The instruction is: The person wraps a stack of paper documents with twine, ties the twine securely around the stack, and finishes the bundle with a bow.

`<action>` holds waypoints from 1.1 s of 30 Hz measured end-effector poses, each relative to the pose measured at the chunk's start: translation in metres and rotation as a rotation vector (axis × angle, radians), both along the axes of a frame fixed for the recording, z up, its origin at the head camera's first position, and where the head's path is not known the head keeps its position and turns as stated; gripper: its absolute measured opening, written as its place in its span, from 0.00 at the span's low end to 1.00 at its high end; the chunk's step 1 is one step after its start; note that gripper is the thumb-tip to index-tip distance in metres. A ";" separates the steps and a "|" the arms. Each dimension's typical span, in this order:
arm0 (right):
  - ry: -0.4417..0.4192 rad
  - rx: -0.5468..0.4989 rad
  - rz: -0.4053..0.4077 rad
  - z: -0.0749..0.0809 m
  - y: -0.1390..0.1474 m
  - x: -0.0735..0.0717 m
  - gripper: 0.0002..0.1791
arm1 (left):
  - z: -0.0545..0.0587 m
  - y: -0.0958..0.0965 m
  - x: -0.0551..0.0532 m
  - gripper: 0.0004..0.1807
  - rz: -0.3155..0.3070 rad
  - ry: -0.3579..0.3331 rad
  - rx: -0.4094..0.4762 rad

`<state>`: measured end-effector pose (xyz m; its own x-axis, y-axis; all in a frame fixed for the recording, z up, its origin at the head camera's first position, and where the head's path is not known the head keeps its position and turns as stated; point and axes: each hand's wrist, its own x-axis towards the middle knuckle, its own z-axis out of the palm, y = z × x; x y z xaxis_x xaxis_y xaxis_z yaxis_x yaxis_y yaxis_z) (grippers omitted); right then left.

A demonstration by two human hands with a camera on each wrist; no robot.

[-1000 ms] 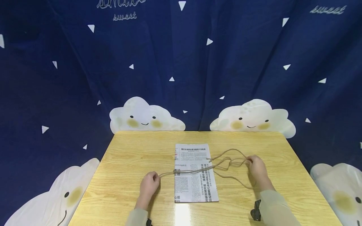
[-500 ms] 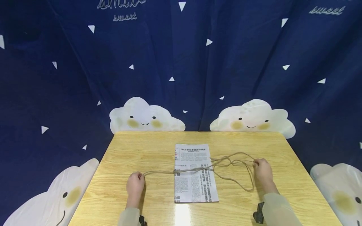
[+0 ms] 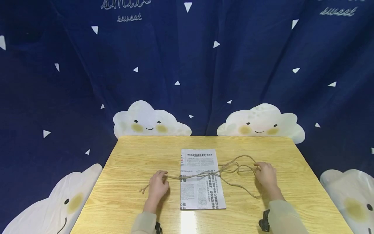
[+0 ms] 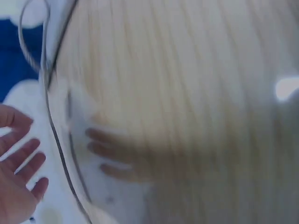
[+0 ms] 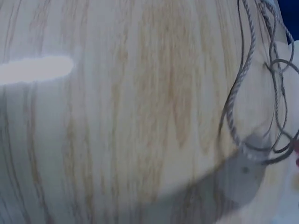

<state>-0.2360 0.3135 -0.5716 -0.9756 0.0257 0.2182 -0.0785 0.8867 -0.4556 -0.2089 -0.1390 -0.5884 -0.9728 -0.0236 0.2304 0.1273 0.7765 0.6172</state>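
Note:
A folded newspaper [image 3: 194,191] lies on the wooden table, with a thin brown rope [image 3: 193,176] crossing over its middle. My left hand [image 3: 158,186] is just left of the paper, over the rope, whose frayed end [image 3: 143,189] sticks out past it. In the left wrist view the left fingers [image 4: 28,156] are spread, and the rope [image 4: 57,135] runs apart from them. To the right of the paper, my right hand [image 3: 266,175] pinches the rope's looped strands at the fingertips. Only a sliver of those fingertips [image 5: 297,151] shows in the right wrist view, beside the rope loop [image 5: 232,116].
The light wooden table [image 3: 140,152] reaches back to a dark blue curtain [image 3: 193,65] printed with clouds and triangles. Slack rope strands [image 3: 239,186] curve over the wood between the paper and the right hand. Each wrist wears a black camera.
The left hand pulled the rope leftward, then let go of it and came back right toward the paper. The right hand moved right with the strands, then slightly back left.

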 end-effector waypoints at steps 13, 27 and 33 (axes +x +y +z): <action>-0.103 -0.079 0.268 -0.014 -0.031 -0.002 0.09 | -0.014 0.055 -0.002 0.11 -0.084 -0.014 -0.132; -0.079 -0.082 0.149 -0.004 -0.020 -0.004 0.09 | -0.009 0.039 -0.006 0.05 -0.213 -0.058 -0.085; -0.035 -0.075 0.125 0.001 -0.008 -0.002 0.08 | -0.005 0.015 -0.014 0.02 -0.242 0.067 -0.154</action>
